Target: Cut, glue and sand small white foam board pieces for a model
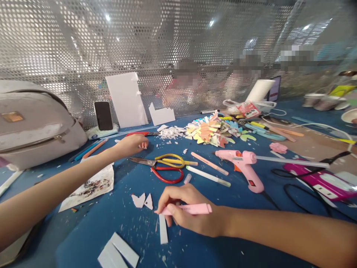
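My right hand (192,208) is closed round a pink highlighter pen (196,209), its tip pointing left. Below its fingers lies a narrow white strip (163,230), with two small white cut pieces (142,201) to the left. My left hand (136,144) reaches forward, fingers curled; whatever is in them is hidden. Just beyond it rests a red-handled tool (139,134), beside a heap of white scraps (171,132). Between my hands lie scissors (167,181) with red and yellow handles. A green-tipped white marker (208,175) and a peach pen (209,163) lie to their right.
A pink glue gun (244,163) and a magenta power strip (323,180) with cables lie at right. Colourful paper cutouts (212,130) are piled at the back. A backpack (36,123) and a phone (103,116) stand left. White pieces (118,251) lie in front.
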